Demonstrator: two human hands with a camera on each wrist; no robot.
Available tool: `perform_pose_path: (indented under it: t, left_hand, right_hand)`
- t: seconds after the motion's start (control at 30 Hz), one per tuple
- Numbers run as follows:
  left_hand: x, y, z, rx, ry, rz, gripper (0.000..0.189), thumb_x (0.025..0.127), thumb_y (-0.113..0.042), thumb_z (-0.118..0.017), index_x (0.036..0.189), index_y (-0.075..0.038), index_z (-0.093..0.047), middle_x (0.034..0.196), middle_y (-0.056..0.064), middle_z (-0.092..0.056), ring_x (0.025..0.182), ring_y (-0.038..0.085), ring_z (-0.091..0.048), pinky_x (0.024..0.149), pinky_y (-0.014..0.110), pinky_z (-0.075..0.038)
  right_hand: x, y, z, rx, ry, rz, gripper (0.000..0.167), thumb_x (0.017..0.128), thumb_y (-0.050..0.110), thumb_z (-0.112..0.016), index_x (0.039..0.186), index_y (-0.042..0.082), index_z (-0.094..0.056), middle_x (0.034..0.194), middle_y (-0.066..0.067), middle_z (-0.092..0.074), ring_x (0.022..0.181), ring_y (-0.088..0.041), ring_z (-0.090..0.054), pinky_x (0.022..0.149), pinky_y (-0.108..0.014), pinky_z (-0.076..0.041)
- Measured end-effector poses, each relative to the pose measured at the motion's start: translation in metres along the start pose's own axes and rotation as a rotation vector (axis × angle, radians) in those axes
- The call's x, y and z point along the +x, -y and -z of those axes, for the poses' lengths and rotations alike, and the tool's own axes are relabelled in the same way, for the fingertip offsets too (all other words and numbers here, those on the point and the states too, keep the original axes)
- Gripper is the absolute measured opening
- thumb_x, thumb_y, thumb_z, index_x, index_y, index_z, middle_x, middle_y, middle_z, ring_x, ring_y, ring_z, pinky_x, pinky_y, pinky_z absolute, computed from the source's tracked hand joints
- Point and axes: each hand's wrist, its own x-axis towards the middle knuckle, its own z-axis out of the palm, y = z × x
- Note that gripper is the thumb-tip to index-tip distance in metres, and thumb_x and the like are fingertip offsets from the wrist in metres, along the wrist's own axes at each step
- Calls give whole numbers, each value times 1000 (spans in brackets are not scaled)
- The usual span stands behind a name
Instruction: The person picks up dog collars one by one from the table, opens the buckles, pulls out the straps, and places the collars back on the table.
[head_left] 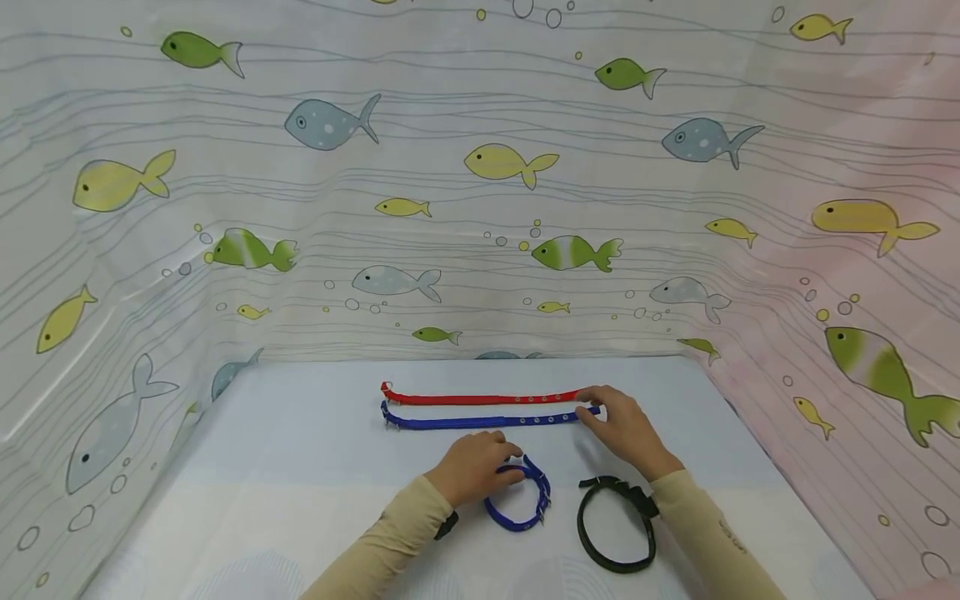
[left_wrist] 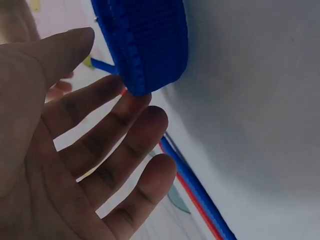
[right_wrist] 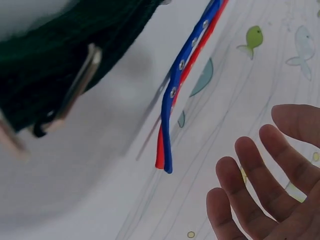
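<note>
My left hand (head_left: 474, 468) is at a blue collar (head_left: 546, 500) buckled into a loop, fingertips at its upper left edge. In the left wrist view the fingers are spread, with the blue band just beyond the index and middle fingertips and the thumb apart from it. Farther back, my right hand (head_left: 628, 429) is over the right ends of a red collar (head_left: 457, 400) and a second blue collar (head_left: 457, 423), both laid out straight side by side. The right wrist view shows its fingers loosely extended, holding nothing.
A dark green looped collar (head_left: 613, 567) with a buckle lies at the front right, beside the right sleeve (head_left: 705, 533). The white table (head_left: 285, 467) meets a fish-patterned curtain (head_left: 465, 108) at the back and sides.
</note>
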Motion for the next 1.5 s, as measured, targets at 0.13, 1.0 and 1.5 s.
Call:
perform_pose_path:
  t: [0.13,1.0,1.5]
  left_hand:
    - [2,-1,-7,2,14,20,34,95,-43,-71,118,-19,-77,100,-4,-69,81,5,-61,70,23,-51]
    - [0,11,19,-230,-257,70,24,94,-25,-75,115,-14,-74,105,-2,-71,87,14,-66,74,25,-53]
    - [-9,4,35,-312,-278,120,39,93,-34,-76,126,-17,-66,110,-3,-66,88,14,-63,72,21,-52]
  right_hand:
    - [1,6,0,40,10,19,26,97,19,-72,120,8,-70,116,-5,-70,107,-26,-63,89,-48,-53]
    - [-4,40,-4,256,197,67,34,98,40,-67,126,20,-67,111,12,-69,103,-11,-65,87,-43,-54]
    - [-8,55,-11,195,153,172,24,91,36,-78,112,27,-71,96,22,-68,85,-1,-64,76,-32,-55]
